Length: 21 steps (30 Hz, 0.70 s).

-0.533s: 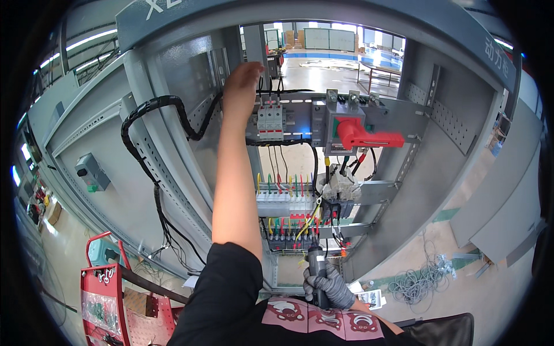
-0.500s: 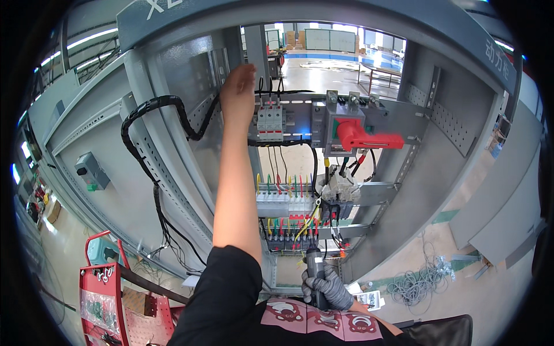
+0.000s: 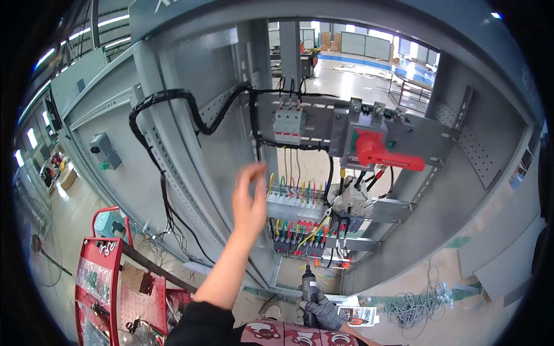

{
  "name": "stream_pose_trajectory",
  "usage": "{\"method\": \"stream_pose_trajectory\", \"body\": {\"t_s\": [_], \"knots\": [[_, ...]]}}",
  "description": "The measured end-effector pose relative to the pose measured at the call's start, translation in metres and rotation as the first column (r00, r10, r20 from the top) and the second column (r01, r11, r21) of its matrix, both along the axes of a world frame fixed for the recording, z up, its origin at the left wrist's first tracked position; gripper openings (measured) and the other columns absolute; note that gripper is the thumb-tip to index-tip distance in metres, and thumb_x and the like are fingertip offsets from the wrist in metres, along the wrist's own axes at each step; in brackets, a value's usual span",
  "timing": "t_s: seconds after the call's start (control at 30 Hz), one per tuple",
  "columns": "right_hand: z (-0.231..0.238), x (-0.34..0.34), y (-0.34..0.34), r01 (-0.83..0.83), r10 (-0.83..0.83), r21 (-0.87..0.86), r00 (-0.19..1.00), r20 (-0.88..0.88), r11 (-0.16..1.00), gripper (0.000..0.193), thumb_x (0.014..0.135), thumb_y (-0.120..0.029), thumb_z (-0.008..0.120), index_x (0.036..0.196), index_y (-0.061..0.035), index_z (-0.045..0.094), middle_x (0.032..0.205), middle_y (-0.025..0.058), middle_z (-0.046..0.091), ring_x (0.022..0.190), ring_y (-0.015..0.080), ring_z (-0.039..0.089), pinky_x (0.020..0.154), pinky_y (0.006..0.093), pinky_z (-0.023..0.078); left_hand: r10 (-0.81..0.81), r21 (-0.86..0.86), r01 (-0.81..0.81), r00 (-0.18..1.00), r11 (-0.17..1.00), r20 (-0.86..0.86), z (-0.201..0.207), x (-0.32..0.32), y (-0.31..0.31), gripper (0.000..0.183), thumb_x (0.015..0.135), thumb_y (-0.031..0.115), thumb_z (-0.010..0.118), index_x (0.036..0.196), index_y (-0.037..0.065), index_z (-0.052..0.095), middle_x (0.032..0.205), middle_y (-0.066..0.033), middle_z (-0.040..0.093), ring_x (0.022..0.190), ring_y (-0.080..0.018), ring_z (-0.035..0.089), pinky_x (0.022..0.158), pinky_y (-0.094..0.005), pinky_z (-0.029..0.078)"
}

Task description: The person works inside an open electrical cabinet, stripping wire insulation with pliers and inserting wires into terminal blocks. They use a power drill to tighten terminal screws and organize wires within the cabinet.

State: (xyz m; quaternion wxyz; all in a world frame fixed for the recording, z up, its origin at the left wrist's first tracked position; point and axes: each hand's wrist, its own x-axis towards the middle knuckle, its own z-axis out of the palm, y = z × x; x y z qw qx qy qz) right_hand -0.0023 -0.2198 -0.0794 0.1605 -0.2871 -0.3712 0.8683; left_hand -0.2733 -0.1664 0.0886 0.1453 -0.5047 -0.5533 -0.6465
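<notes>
My bare left hand is raised in the electrical cabinet's opening, fingers bent and parted from the thumb, holding nothing. Just right of it in the picture is a row of white circuit breakers with coloured wires; I cannot tell whether it is touched. My right hand, in a grey glove, is wrapped around a dark pen-shaped power screwdriver, its bit pointing up. Above the screwdriver lies a lower row of dark terminals with yellow, green and red wires. A white fuse-holder block sits higher up.
A red rotary handle juts from the switch at the right. A black wire harness loops over the left frame post. At the lower left stands a red tool trolley. Loose cable coils lie on the floor at right.
My left hand has come down from beside the fuse-holder block to the breaker row. The screwdriver in my right hand is now lower, its tip away from the terminals. The view has shifted.
</notes>
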Motion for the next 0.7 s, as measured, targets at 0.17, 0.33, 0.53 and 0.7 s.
{"method": "stream_pose_trajectory", "body": {"t_s": [0.17,0.33,0.53,0.7], "knots": [[-0.002,-0.012,-0.018,-0.113,0.111,-0.037,0.992,-0.062,0.993,0.025,0.09,-0.01,0.061,0.107,-0.0058,0.043,0.079,0.0077,0.059,0.068,0.0164,0.062,0.06,0.0317,0.055,0.328,0.101,-0.314,0.863,0.944,-0.385,0.09,-0.051,0.061,0.037,0.081,-0.003,0.049,0.117,0.003,0.055,0.12,-0.0129,0.056,0.12,-0.0316,0.046,0.099,-0.0393,0.039],[0.015,-0.022,-0.029,0.074,-0.079,-0.04,0.987,-0.138,0.996,0.04,0.089,-0.008,0.061,0.124,-0.0072,0.042,0.086,0.0067,0.059,0.068,0.0156,0.061,0.06,0.0315,0.055,0.446,0.061,-0.501,0.701,0.863,-0.557,0.099,-0.072,0.104,0.045,0.075,-0.006,0.05,0.117,0.007,0.059,0.122,-0.0071,0.057,0.122,-0.0265,0.045,0.099,-0.0399,0.039],[0.012,-0.024,-0.026,0.171,-0.17,-0.006,0.971,-0.166,0.985,0.046,0.088,-0.007,0.062,0.127,-0.0079,0.039,0.086,0.0063,0.057,0.069,0.0157,0.062,0.059,0.0312,0.055,0.393,0.039,-0.435,0.767,0.9,-0.507,0.096,-0.074,0.11,0.04,0.08,-0.004,0.049,0.116,0.01,0.061,0.121,-0.0058,0.059,0.124,-0.0262,0.046,0.096,-0.04,0.043],[0.024,-0.023,-0.032,0.198,-0.187,0.066,0.972,-0.139,0.978,0.047,0.089,-0.008,0.061,0.129,-0.0065,0.036,0.085,0.0062,0.056,0.068,0.016,0.062,0.058,0.0309,0.056,0.413,0.083,-0.433,0.762,0.898,-0.499,0.093,-0.079,0.107,0.043,0.079,-0.004,0.048,0.116,0.013,0.062,0.117,-0.0048,0.061,0.122,-0.0259,0.048,0.097,-0.0388,0.042]]}}
